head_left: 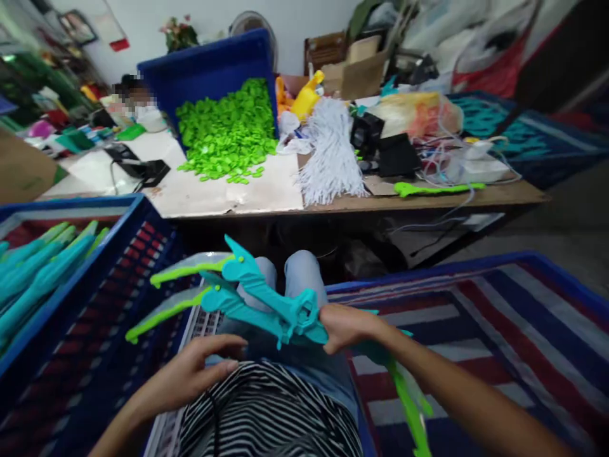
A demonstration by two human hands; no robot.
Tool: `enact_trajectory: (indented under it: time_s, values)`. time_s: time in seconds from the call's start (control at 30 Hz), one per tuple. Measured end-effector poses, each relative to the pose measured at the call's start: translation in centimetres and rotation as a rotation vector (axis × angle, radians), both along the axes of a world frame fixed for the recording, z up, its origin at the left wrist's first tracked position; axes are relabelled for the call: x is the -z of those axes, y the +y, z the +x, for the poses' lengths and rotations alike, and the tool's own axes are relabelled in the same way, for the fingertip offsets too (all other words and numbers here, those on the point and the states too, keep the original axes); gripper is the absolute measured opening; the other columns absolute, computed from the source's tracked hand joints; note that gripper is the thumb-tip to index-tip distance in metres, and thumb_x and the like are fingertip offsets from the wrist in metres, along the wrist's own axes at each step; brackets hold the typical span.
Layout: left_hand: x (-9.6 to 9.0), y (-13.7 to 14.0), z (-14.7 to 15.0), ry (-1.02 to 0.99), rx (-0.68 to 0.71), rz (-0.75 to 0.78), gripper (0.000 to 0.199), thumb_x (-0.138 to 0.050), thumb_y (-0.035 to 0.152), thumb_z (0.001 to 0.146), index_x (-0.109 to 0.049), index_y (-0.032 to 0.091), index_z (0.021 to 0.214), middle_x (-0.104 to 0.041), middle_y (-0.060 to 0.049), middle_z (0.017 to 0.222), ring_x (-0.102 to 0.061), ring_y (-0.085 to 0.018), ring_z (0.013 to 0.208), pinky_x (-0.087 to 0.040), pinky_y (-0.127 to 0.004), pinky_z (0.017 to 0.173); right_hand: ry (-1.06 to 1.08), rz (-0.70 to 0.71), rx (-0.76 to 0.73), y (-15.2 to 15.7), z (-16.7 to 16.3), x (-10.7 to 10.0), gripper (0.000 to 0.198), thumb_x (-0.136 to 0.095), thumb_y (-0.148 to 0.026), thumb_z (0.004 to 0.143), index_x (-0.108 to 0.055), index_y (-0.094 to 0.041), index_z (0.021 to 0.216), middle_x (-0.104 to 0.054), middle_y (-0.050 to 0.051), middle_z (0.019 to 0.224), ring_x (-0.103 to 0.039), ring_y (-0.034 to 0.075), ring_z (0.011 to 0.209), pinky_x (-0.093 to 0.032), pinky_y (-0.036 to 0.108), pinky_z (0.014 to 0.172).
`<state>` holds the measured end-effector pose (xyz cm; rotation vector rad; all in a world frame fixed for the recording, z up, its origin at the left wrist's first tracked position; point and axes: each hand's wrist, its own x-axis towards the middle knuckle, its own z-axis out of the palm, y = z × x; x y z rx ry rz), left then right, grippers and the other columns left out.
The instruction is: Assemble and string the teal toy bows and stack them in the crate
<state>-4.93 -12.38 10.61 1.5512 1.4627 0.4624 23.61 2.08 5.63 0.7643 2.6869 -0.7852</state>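
My right hand [349, 327] is closed around turquoise bow-shaped plastic toys [259, 289], above my lap. Two of their lime-green ends, with clear strips, point left. Another green end [409, 406] shows below my right forearm. How many toys are in the grip is partly hidden. My left hand [204, 365] is apart from them, just below their left part, with thumb and fingers spread and nothing between them.
At left, a blue crate [137, 254] holds similar toys. A striped, lined blue bin [476, 273] stands at right. Ahead, the table [190, 206] bears a tipped blue bin [162, 89] of green pieces [228, 133], white strings [333, 152] and a green strip [438, 189]. A person sits behind at left.
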Motion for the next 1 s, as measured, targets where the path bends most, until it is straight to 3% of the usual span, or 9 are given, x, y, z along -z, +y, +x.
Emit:
enact_trajectory:
  time_s: [0.07, 0.13, 0.33, 0.47, 0.57, 0.63, 0.73, 0.87, 1.0]
  values:
    - [-0.2, -1.2, -0.8, -0.010, -0.020, 0.013, 0.037, -0.053, 0.041, 0.086, -0.064, 0.021, 0.116, -0.069, -0.006, 0.110, -0.063, -0.021, 0.101, -0.051, -0.031, 0.089, -0.192, -0.140, -0.135, 0.1, -2.9, -0.1, 0.009, -0.072, -0.020, 0.058, -0.064, -0.017, 0.060, -0.050, -0.006, 0.049, -0.043, 0.010, 0.046, -0.030, 0.023, 0.046]
    - [0.3, -1.5, -1.1, 0.017, -0.016, 0.051, 0.036, -0.051, 0.037, 0.087, -0.063, 0.020, 0.116, -0.069, -0.006, 0.110, -0.064, -0.020, 0.099, -0.050, -0.030, 0.087, -0.291, -0.153, -0.208, -0.1, -4.4, -0.2, 0.015, -0.074, -0.021, 0.057, -0.067, -0.018, 0.070, -0.055, -0.004, 0.057, -0.048, 0.011, 0.050, -0.031, 0.023, 0.047]
    - [1.8, 0.3, -1.7, 0.222, 0.096, 0.213, 0.030, -0.055, 0.028, 0.088, -0.063, 0.022, 0.115, -0.068, -0.004, 0.111, -0.063, -0.021, 0.100, -0.048, -0.031, 0.088, -0.265, 0.365, -0.141, 0.5, -5.0, -2.7, 0.029, -0.069, -0.023, 0.066, -0.069, -0.013, 0.093, -0.065, 0.015, 0.092, -0.059, 0.028, 0.086, -0.041, 0.032, 0.068]
    - [3.0, 4.6, -1.5, 0.334, 0.099, 0.382, 0.031, -0.054, 0.028, 0.089, -0.060, 0.018, 0.118, -0.063, -0.010, 0.118, -0.058, -0.023, 0.108, -0.045, -0.034, 0.093, -0.166, 0.394, -0.093, 3.2, -5.2, -3.1, 0.040, -0.066, -0.024, 0.070, -0.065, -0.015, 0.109, -0.063, 0.013, 0.102, -0.054, 0.029, 0.099, -0.040, 0.038, 0.086]
    - [5.6, 9.1, -0.8, 0.552, 0.130, 0.493, 0.054, -0.068, 0.028, 0.080, -0.051, 0.014, 0.129, -0.048, -0.018, 0.136, -0.042, -0.032, 0.127, -0.035, -0.046, 0.104, -0.170, 0.438, -0.013, 5.4, -5.3, -1.5, 0.048, -0.067, -0.021, 0.069, -0.063, -0.015, 0.116, -0.062, 0.013, 0.108, -0.050, 0.030, 0.108, -0.033, 0.044, 0.100]
    - [7.6, 12.0, -0.7, 0.685, 0.214, 0.499, 0.059, -0.074, 0.025, 0.074, -0.052, 0.015, 0.127, -0.048, -0.018, 0.135, -0.039, -0.036, 0.128, -0.029, -0.054, 0.106, -0.167, 0.442, 0.041, 6.4, -5.0, -0.1, 0.051, -0.066, -0.018, 0.068, -0.062, -0.016, 0.119, -0.062, 0.013, 0.110, -0.050, 0.030, 0.112, -0.027, 0.047, 0.105]
    - [9.5, 15.4, -1.4, 0.762, 0.352, 0.555, 0.043, -0.069, 0.020, 0.077, -0.057, 0.019, 0.118, -0.059, -0.012, 0.121, -0.046, -0.031, 0.118, -0.028, -0.052, 0.105, -0.109, 0.372, 0.079, 7.3, -4.6, 0.7, 0.053, -0.067, -0.019, 0.069, -0.061, -0.018, 0.122, -0.062, 0.013, 0.115, -0.052, 0.029, 0.113, -0.031, 0.045, 0.104]
    - [10.0, 17.2, -2.4, 0.778, 0.392, 0.581, 0.037, -0.064, 0.019, 0.080, -0.058, 0.017, 0.116, -0.063, -0.011, 0.109, -0.051, -0.028, 0.106, -0.036, -0.044, 0.095, 0.045, 0.210, 0.142, 10.5, -6.0, -1.2, 0.030, -0.055, -0.028, 0.084, -0.068, -0.018, 0.108, -0.067, 0.010, 0.107, -0.061, 0.023, 0.097, -0.045, 0.031, 0.085]
    - [11.4, 16.4, -1.4, 0.746, 0.304, 0.587, 0.049, -0.070, 0.026, 0.075, -0.055, 0.015, 0.120, -0.061, -0.013, 0.107, -0.052, -0.031, 0.103, -0.037, -0.047, 0.092, 0.215, 0.450, 0.362, 17.7, -11.8, -3.8, 0.029, -0.045, -0.024, 0.089, -0.069, -0.015, 0.104, -0.067, 0.012, 0.102, -0.057, 0.023, 0.100, -0.042, 0.033, 0.090]
